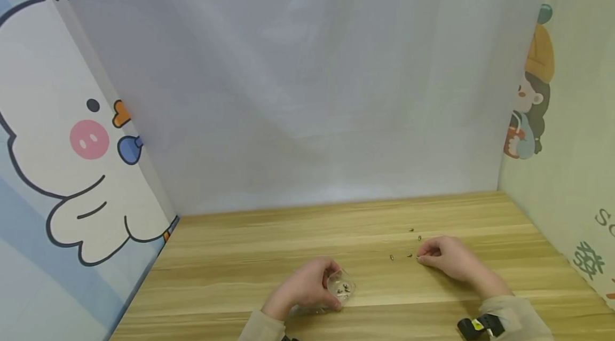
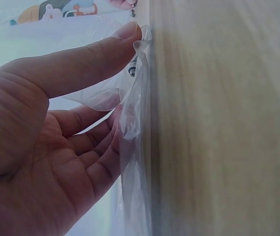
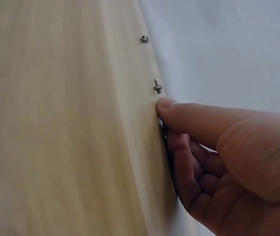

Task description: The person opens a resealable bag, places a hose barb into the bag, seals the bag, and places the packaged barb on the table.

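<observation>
My left hand point(image 1: 312, 283) grips a small clear plastic container point(image 1: 347, 298) between thumb and fingers, low over the table. Several small metal fittings point(image 1: 345, 288) lie inside it. Crumpled clear plastic point(image 2: 131, 130) hangs along the left fingers. Farther right, my right hand point(image 1: 451, 258) is down at the tabletop, thumb and fingertips pinching a tiny metal fitting point(image 1: 418, 258), mostly hidden by them. Just beyond the right thumb stands a metal fitting point(image 3: 158, 87) with a collar and thin stem, and another fitting point(image 3: 145, 39) sits farther off.
Two more loose fittings, one nearer point(image 1: 419, 238) and one farther back point(image 1: 411, 230), lie beyond the right hand on the wood-grain table point(image 1: 230, 245). A pale curtain point(image 1: 307, 90) rises behind the table; printed panels point(image 1: 567, 170) flank it.
</observation>
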A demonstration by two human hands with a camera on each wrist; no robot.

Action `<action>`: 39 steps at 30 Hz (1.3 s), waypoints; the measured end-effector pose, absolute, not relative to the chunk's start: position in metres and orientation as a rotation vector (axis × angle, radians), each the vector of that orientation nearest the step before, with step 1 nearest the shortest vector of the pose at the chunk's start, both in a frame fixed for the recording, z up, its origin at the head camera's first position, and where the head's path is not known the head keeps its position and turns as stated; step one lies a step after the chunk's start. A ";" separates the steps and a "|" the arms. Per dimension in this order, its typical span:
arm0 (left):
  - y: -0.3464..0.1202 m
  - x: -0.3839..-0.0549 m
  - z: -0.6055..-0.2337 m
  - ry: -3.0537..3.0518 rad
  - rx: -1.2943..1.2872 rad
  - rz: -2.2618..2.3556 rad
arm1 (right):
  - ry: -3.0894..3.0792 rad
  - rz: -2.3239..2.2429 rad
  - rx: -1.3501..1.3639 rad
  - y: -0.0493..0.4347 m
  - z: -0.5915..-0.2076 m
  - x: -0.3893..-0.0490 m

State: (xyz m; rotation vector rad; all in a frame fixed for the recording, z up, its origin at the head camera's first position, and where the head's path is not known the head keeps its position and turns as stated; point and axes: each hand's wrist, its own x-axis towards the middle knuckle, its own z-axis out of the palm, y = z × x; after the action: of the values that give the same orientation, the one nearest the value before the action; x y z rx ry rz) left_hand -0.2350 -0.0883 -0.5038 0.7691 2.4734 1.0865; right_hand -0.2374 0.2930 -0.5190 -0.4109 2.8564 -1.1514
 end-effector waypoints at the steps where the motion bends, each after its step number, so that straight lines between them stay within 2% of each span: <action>1: -0.088 -0.235 -0.504 2.474 0.768 1.087 | 2.856 -1.153 -0.411 0.293 -0.519 -0.238; 39: -0.088 -0.240 -0.508 2.500 0.802 1.059 | 2.835 -1.124 -0.488 0.292 -0.517 -0.243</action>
State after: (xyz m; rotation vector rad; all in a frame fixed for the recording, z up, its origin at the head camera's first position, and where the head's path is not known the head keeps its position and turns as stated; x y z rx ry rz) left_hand -0.2400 -0.0876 -0.5084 0.8019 2.4995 1.0593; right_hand -0.2432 0.2920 -0.5166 -0.4884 2.8347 -1.1236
